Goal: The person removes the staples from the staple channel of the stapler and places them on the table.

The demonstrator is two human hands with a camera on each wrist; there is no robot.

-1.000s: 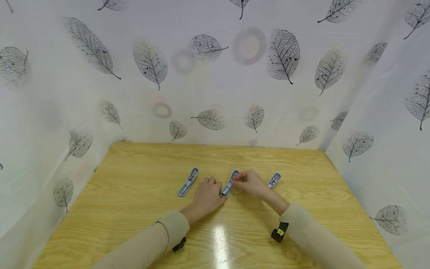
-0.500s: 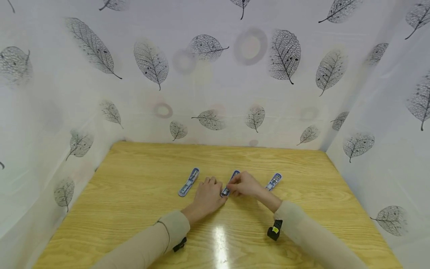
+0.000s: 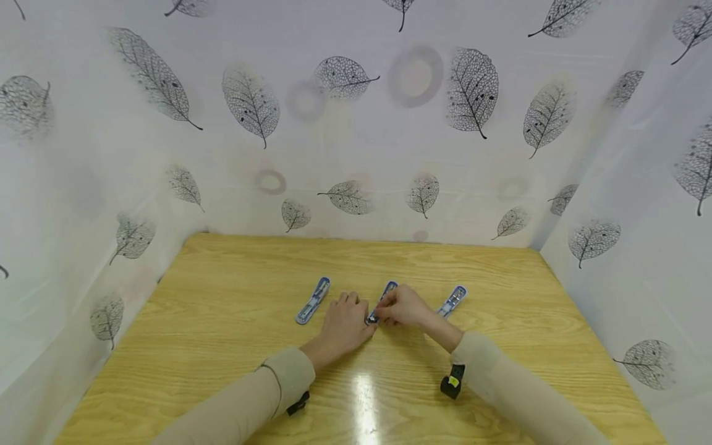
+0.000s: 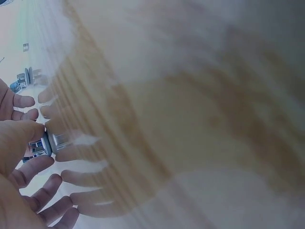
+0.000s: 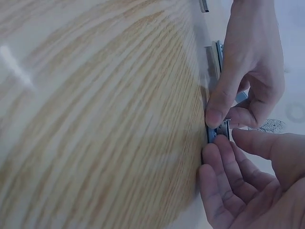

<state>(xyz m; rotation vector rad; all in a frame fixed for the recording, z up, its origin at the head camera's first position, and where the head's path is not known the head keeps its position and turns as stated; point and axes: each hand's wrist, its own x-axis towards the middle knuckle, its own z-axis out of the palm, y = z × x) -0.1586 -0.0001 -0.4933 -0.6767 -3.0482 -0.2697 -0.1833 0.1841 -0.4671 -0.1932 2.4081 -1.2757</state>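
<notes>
Pinching the near end of the middle stapler, the right hand has its thumb and forefinger curled round the small blue-and-silver body, as the right wrist view shows at close range. The left hand lies flat just beside it, fingers straight and loosely spread on the tabletop, its thumb side against the same stapler's near end; in the left wrist view only that end peeps out between palm and fingers, the rest being cut off by the picture's left edge and blurred by reflection in the glossy wood. This stapler sits about midway across the tabletop, nearer the far edge than the near one, and most of its length is covered by the two hands, so only its far tip shows clearly from the head camera. Both forearms wear beige sleeves, each with a small dark wrist device, the right one marked yellow. Left of the left hand, slightly apart, lies the left stapler, in full view and slanted. Beside the right wrist the right stapler is partly hidden at its near end. Beyond the far edge hangs the leaf-printed curtain.
</notes>
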